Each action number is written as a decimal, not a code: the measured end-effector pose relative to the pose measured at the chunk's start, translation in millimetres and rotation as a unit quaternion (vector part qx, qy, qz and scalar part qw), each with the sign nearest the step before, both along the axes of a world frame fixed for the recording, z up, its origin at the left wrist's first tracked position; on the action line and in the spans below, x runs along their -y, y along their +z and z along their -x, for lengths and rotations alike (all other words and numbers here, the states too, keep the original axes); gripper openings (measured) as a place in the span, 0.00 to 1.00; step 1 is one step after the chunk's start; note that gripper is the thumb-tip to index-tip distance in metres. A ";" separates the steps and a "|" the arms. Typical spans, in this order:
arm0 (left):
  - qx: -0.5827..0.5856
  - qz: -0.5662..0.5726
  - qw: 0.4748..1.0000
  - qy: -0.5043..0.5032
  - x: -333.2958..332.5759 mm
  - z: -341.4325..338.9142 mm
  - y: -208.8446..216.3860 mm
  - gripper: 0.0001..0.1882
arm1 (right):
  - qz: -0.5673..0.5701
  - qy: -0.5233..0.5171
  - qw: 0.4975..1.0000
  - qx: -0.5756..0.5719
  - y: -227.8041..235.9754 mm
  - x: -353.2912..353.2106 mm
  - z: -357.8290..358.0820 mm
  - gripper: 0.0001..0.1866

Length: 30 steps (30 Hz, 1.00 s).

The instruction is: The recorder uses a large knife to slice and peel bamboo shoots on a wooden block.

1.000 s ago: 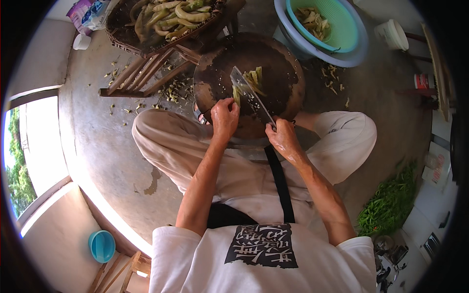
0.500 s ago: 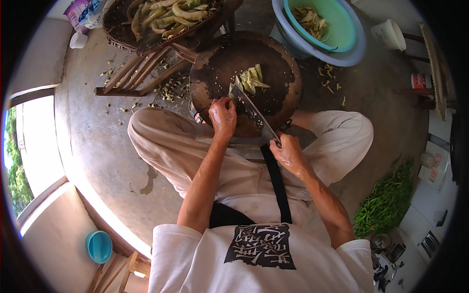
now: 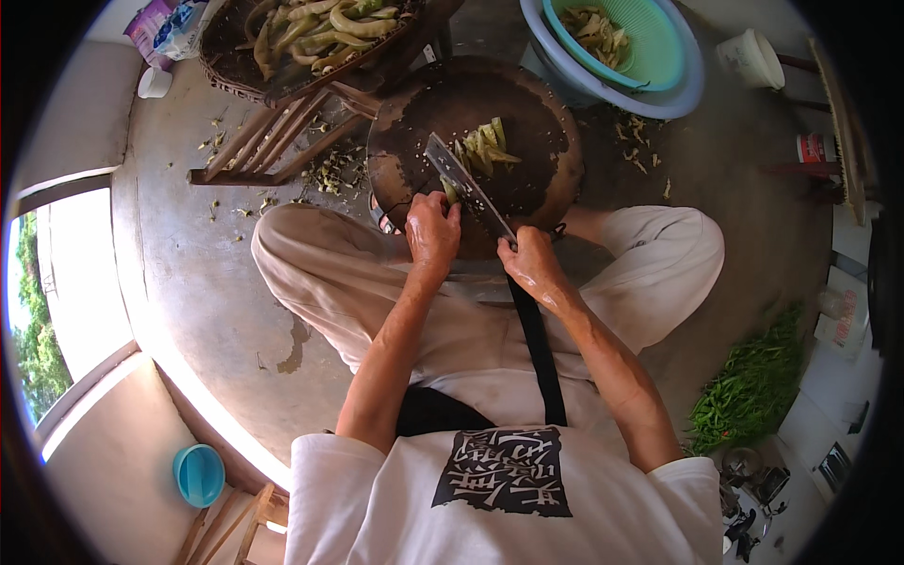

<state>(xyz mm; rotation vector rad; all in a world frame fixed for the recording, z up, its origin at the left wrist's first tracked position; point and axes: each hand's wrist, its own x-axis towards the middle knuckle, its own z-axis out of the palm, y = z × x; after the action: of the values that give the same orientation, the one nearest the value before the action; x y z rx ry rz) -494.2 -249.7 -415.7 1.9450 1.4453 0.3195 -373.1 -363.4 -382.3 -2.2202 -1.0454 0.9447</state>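
A round wooden chopping block (image 3: 537, 118) stands before me, specked with pale seeds. My right hand (image 3: 539, 267) is closed around the handle of a kitchen knife (image 3: 471, 191), whose blade slants up and left across the block. At the block's near left part, my left hand (image 3: 432, 232) has its fingers curled on a piece of green pepper (image 3: 449, 191), close beside the blade. Much of that piece is hidden by the fingers and knife. Cut pepper pieces (image 3: 486, 149) lie in a small heap just beyond the blade.
A woven basket (image 3: 226, 83) of long pale-green peppers (image 3: 325, 26) sits far left above a wooden chair (image 3: 259, 146). Far right, a turquoise colander (image 3: 664, 58) with cut pieces rests in a lavender basin (image 3: 692, 80). Trimmings litter the floor; green chillies (image 3: 749, 391) are piled at right.
The knife has shifted up and to the left, its tip now farther over the block. My right hand moved the same way; my left hand stays nearly in place.
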 end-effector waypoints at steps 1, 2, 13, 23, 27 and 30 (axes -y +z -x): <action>-0.026 -0.014 0.999 -0.015 -0.6 1.8 -4.4 0.10 | 0.003 0.006 1.000 0.000 3.5 -2.1 0.6 0.14; -0.027 -0.019 0.999 -0.014 -1.7 3.8 -9.0 0.10 | 0.007 0.012 1.000 0.000 6.8 -3.9 0.6 0.15; 0.086 0.093 0.989 0.074 -33.2 17.8 -20.5 0.11 | -0.004 -0.003 0.998 -0.056 37.7 16.6 -7.6 0.12; 0.085 0.084 0.989 0.085 -35.3 20.6 -25.1 0.12 | 0.028 0.046 0.997 -0.056 28.4 13.5 5.1 0.11; 0.084 0.085 0.988 0.094 -36.2 22.4 -26.9 0.12 | 0.058 0.029 0.996 -0.069 23.8 10.6 10.9 0.11; 0.109 0.121 0.980 0.115 -35.6 21.3 -25.6 0.11 | 0.025 0.046 0.998 -0.032 16.1 1.1 15.3 0.11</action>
<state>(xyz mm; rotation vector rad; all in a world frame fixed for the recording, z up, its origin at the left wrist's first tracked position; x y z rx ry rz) -515.5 -214.1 -441.3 1.5026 1.4896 0.4262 -388.3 -364.5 -366.2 -2.1825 -1.1157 1.0847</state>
